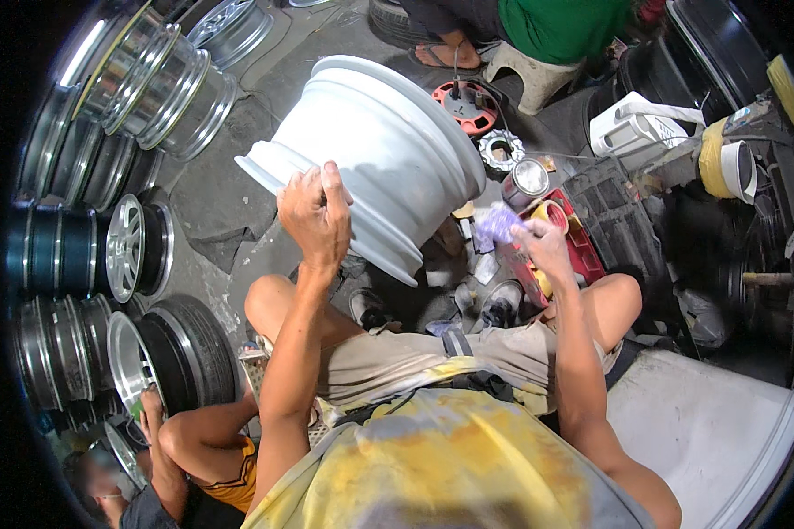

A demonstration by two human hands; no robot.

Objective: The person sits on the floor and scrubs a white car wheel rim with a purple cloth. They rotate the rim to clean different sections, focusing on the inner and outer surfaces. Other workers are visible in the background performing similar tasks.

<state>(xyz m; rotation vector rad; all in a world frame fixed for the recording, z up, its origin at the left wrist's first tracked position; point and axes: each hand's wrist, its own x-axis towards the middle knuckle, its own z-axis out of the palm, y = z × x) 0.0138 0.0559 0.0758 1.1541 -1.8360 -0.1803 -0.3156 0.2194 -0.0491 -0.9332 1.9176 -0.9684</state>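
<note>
A large white-coated wheel rim (pixel 370 132) lies tilted on its side in front of me. At its near lip is my left hand (pixel 316 216), fingers curled over the edge and one digit sticking up along the white barrel. My right hand (pixel 545 245) pinches a crumpled purple and white cloth (pixel 500 224), slightly blurred, to the right of the rim and apart from it. Below that cloth stands a red tray (pixel 582 242) with yellow tape rolls in it. An open round tin (pixel 528 181) with pale contents sits just beyond.
Stacked metal rims (pixel 150 79) line the left side. A co-worker (pixel 203 441) crouches at lower left, touching a wheel (pixel 172 353). Someone in green (pixel 556 26) sits on a stool (pixel 538 79) beyond. An orange cable reel (pixel 465 106), a white jug (pixel 631 128) and a dark machine (pixel 741 229) stand right.
</note>
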